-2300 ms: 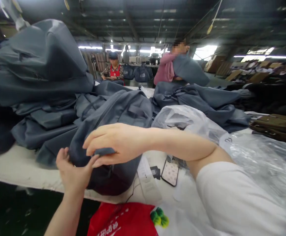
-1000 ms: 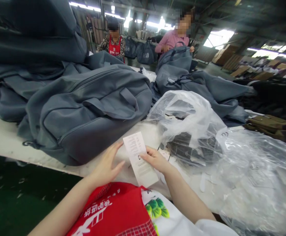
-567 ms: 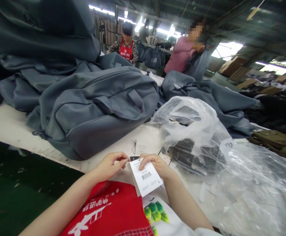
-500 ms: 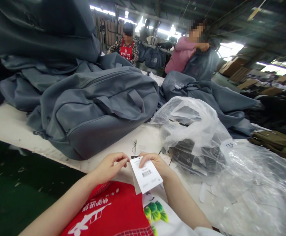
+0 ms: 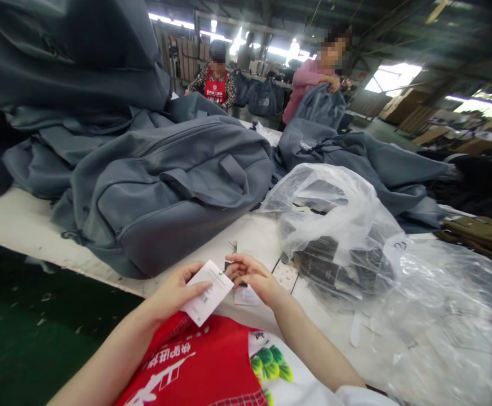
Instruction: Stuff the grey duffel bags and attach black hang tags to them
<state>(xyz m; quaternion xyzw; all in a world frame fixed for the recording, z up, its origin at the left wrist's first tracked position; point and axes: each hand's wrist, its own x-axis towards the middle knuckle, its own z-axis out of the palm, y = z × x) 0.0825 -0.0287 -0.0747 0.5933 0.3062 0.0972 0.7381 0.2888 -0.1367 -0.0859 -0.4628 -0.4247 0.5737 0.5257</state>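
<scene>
White tag [image 5: 210,296] moves from my right hand [image 5: 255,277] to my left hand [image 5: 177,293], pinched by the near edge of the worktop [image 5: 15,217]; half-curled right seems freer, can't tell if it grips.

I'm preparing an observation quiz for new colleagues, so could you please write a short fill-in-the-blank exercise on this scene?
1. The white tag lies under the thumb of the person's ____ hand.
2. The person's apron is mainly ____ in colour.
3. In the picture, the clear plastic bag lies to the ____ of the gray-blue bag with looped straps.

Missing words: left; red; right.
</scene>
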